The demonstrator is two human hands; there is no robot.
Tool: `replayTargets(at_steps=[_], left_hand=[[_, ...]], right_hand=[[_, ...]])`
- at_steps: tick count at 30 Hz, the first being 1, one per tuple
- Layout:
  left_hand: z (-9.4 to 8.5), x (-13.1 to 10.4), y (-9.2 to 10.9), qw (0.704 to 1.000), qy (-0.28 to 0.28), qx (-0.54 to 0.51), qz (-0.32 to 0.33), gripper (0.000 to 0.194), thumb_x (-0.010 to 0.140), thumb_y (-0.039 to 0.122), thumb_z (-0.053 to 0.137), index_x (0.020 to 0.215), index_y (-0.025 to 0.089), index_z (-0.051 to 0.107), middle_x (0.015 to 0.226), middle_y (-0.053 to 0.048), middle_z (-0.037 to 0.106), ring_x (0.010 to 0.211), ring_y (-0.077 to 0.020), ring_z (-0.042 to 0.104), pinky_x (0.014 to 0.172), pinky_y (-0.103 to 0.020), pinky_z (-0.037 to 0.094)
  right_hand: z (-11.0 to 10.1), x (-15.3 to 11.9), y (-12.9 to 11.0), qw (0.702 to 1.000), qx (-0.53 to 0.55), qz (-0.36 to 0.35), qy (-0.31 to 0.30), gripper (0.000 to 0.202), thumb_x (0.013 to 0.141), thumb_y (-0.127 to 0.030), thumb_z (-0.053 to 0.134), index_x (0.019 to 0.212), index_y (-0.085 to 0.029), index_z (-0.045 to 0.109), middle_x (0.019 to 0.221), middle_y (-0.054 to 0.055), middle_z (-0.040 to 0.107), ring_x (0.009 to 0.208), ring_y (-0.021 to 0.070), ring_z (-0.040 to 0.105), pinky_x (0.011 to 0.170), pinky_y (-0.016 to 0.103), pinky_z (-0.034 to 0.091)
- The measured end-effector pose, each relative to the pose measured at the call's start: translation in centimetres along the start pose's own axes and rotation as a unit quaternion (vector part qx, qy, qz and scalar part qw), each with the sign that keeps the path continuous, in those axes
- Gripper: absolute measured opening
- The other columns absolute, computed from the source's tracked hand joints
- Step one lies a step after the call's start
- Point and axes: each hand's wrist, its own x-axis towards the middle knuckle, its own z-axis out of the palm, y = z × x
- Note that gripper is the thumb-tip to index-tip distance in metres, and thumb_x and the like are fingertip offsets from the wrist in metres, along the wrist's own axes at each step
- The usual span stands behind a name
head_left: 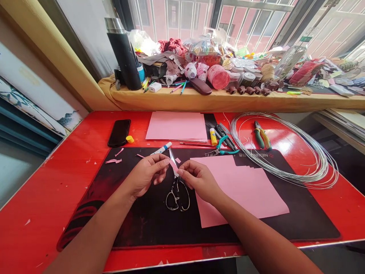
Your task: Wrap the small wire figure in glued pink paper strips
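Note:
A small strip of pink paper (pixel 173 166) is pinched at its left end by my left hand (pixel 149 170) and at its right end by my right hand (pixel 197 176). Both hands hover over the black mat (pixel 148 222). Beneath the strip lie scissors (pixel 177 196) with black and silver handles, their blades pointing away from me and partly hidden by the paper. A pink sheet with a stepped cut edge (pixel 236 190) rests on the mat, partly under my right forearm. Just beyond my left hand is a white glue pen (pixel 162 148). Pink scraps (pixel 113 161) lie at the mat's left.
Behind the mat are stacked pink sheets (pixel 176 125), a black phone (pixel 119 133), a yellow cap (pixel 129 139), a glue stick (pixel 213 137) and teal pliers (pixel 221 146). A wire coil (pixel 322 167) and green-yellow pliers (pixel 262 137) lie right. The cluttered sill (pixel 171 99) holds a black flask (pixel 124 57).

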Motion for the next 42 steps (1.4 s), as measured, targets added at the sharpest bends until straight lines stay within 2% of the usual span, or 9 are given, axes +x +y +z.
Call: replayTargets(at_steps=[9, 12, 14, 21, 29, 37, 42], left_hand=[[0.1, -0.1, 0.1, 1.000, 0.000, -0.006, -0.001, 0.039, 0.074, 0.045, 0.089, 0.082, 0.017, 0.064, 0.063, 0.005, 0.056, 0.044, -0.0054, 0.049, 0.037, -0.015, 0.028], [0.0, -0.1, 0.2, 0.999, -0.001, -0.041, -0.013, 0.039, 0.073, 0.045, 0.089, 0.082, 0.016, 0.063, 0.063, 0.005, 0.056, 0.043, -0.0048, 0.047, 0.036, -0.015, 0.026], [-0.1, -0.2, 0.4, 0.997, -0.002, -0.074, -0.023, 0.039, 0.072, 0.043, 0.089, 0.083, 0.016, 0.062, 0.064, 0.005, 0.056, 0.043, -0.0040, 0.045, 0.036, -0.014, 0.024], [-0.2, -0.4, 0.3, 0.989, -0.049, -0.119, -0.074, 0.034, 0.075, 0.035, 0.087, 0.079, 0.015, 0.059, 0.065, 0.005, 0.054, 0.042, -0.0013, 0.041, 0.037, -0.012, 0.023], [0.4, -0.5, -0.1, 0.988, -0.072, -0.100, -0.093, 0.032, 0.076, 0.036, 0.085, 0.080, 0.016, 0.060, 0.063, 0.005, 0.053, 0.041, -0.0030, 0.043, 0.034, -0.013, 0.019], [0.4, -0.5, -0.3, 0.988, -0.086, -0.078, -0.098, 0.032, 0.076, 0.038, 0.084, 0.082, 0.017, 0.061, 0.063, 0.005, 0.053, 0.040, -0.0035, 0.043, 0.035, -0.014, 0.019], [0.5, -0.6, -0.1, 0.988, -0.087, -0.067, -0.106, 0.033, 0.075, 0.040, 0.084, 0.082, 0.017, 0.061, 0.062, 0.006, 0.052, 0.040, -0.0033, 0.041, 0.035, -0.015, 0.017]], right_hand=[[0.0, -0.1, -0.3, 1.000, 0.008, 0.002, -0.023, 0.032, 0.091, -0.050, 0.073, 0.083, -0.021, 0.062, 0.064, -0.006, 0.050, 0.052, 0.0096, 0.041, 0.050, 0.026, 0.030], [-0.1, -0.3, -0.4, 0.999, 0.028, -0.005, -0.040, 0.033, 0.092, -0.052, 0.073, 0.090, -0.020, 0.067, 0.065, -0.005, 0.052, 0.052, 0.0098, 0.042, 0.050, 0.026, 0.032], [-0.2, -0.3, -0.4, 0.999, 0.024, -0.015, -0.029, 0.032, 0.093, -0.051, 0.072, 0.095, -0.019, 0.070, 0.069, -0.004, 0.055, 0.054, 0.0105, 0.044, 0.051, 0.027, 0.033], [-0.4, -0.7, -0.3, 0.987, -0.117, -0.103, 0.042, 0.017, 0.095, -0.037, 0.070, 0.101, -0.022, 0.074, 0.066, -0.003, 0.052, 0.060, 0.0142, 0.047, 0.058, 0.030, 0.037], [-0.3, -1.1, -0.2, 0.964, -0.210, -0.165, 0.022, 0.016, 0.097, -0.029, 0.066, 0.111, -0.025, 0.075, 0.066, -0.004, 0.049, 0.059, 0.0144, 0.044, 0.058, 0.028, 0.037], [-0.6, -1.1, -0.3, 0.953, -0.243, -0.182, 0.024, 0.013, 0.098, -0.029, 0.066, 0.101, -0.024, 0.077, 0.067, -0.002, 0.055, 0.059, 0.0147, 0.049, 0.059, 0.028, 0.039], [-0.6, -1.1, -0.3, 0.946, -0.260, -0.194, 0.022, 0.013, 0.099, -0.028, 0.066, 0.104, -0.025, 0.078, 0.067, -0.001, 0.059, 0.059, 0.0149, 0.051, 0.059, 0.028, 0.041]])
